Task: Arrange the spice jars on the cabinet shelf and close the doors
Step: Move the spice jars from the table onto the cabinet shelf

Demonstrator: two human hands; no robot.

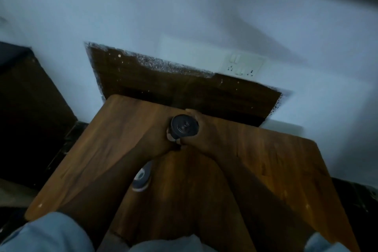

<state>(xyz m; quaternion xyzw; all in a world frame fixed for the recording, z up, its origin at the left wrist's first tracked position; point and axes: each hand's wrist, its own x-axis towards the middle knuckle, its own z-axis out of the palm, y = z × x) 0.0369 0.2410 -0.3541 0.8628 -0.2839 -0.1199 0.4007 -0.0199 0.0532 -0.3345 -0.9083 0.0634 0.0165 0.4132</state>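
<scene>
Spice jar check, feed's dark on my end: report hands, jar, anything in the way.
Left hand and right hand both gripping spice jar at wooden top. Second jar by left forearm. Nothing seen blocking.

Jar (185, 128): only the dark lid shows. The body is hidden beneath it and behind my fingers, and the lid marking is too blurred to read. My right hand (201, 139) wraps round it. My left hand (161, 146) smears into the jar's side in the dim light; grip or mere touch, can't tell. Second jar (141, 178): half covered by my left forearm, streaked with blur. Sleeves (51, 233) cut off by the bottom edge. Switch plate (243, 65) soft, details unreadable.
</scene>
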